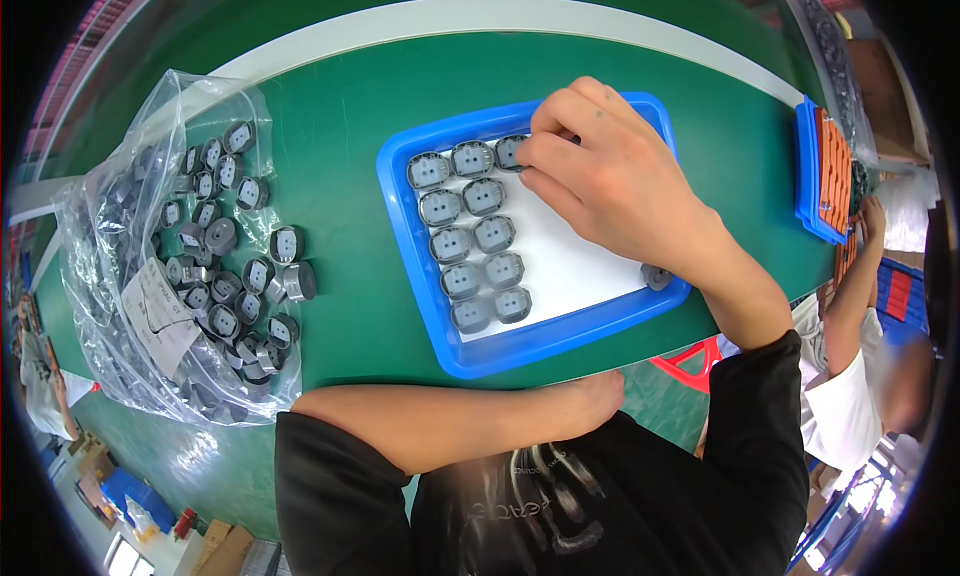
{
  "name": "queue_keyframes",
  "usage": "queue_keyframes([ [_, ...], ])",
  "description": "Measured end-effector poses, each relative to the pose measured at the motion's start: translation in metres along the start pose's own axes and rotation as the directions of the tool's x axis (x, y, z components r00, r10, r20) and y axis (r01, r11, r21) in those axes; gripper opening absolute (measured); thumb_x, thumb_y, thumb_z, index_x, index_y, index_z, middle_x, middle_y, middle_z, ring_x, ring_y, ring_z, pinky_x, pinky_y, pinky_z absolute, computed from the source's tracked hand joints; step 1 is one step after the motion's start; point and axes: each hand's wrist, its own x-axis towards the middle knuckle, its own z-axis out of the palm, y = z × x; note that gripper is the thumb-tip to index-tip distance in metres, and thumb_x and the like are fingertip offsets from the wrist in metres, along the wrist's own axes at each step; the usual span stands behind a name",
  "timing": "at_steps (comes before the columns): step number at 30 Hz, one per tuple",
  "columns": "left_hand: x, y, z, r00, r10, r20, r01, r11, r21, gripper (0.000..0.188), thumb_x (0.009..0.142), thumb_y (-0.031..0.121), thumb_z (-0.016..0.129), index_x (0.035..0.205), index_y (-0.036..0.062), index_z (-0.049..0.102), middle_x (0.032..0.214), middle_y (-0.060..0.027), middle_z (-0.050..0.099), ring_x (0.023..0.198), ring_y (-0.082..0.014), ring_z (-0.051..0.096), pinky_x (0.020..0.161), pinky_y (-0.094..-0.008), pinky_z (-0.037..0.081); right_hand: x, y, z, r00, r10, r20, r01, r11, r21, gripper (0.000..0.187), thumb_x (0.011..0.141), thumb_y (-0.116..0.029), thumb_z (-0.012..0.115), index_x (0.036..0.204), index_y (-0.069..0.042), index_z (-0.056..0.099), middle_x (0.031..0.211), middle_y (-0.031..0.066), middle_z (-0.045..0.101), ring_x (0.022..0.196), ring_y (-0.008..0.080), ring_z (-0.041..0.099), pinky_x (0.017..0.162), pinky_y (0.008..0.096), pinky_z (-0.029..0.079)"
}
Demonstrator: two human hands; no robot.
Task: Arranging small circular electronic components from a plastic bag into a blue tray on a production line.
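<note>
A blue tray (pixel 407 266) with a white bottom stands before me on the green table. Grey oval plastic parts (pixel 440 208) sit face up in it, in two columns along the left side. At the far edge my right hand (pixel 610 176) is closed, its fingertips pinching another grey oval part (pixel 511 152) beside the far row; the hand hides some of it. One more grey part (pixel 656 276) lies at the tray's near right corner, beside my right forearm. My left hand (pixel 598 401) rests at the table's near edge, its fingers hidden from view.
Left on the table, a clear plastic bag (pixel 110 306) with a paper label (pixel 158 316) spills many grey parts (pixel 222 236). Stacked blue and orange trays (pixel 828 171) stand at the far right. Another person (pixel 850 376) sits to the right, near a red stool (pixel 690 364).
</note>
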Motion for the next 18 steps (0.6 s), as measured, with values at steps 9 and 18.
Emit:
queue_keyframes([
  [9,-0.003,-0.004,-0.017,0.999,-0.021,0.025,0.019,0.997,0.078,0.010,0.070,0.014,0.073,0.078,0.0114,0.078,0.080,-0.0024,0.072,0.082,-0.0209,0.069,0.071,-0.0383,0.052,-0.001,-0.001,-0.005,1.000,0.023,-0.019,-0.022,0.999,0.037,0.017,0.076,-0.005,0.079,0.091,-0.004,0.069,0.097,0.0068,0.059,0.093,0.0270,0.058,0.076,0.0377,0.051],
  [18,-0.006,-0.007,-0.024,0.998,-0.067,0.003,0.067,0.995,-0.080,0.010,0.075,0.015,0.067,0.073,0.0102,0.076,0.078,-0.0042,0.071,0.079,-0.0221,0.067,0.070,-0.0378,0.052,-0.019,-0.008,-0.022,0.962,0.230,-0.148,-0.228,0.973,0.031,0.028,0.073,-0.009,0.084,0.097,-0.004,0.069,0.104,0.0080,0.062,0.097,0.0283,0.058,0.079,0.0374,0.050],
])
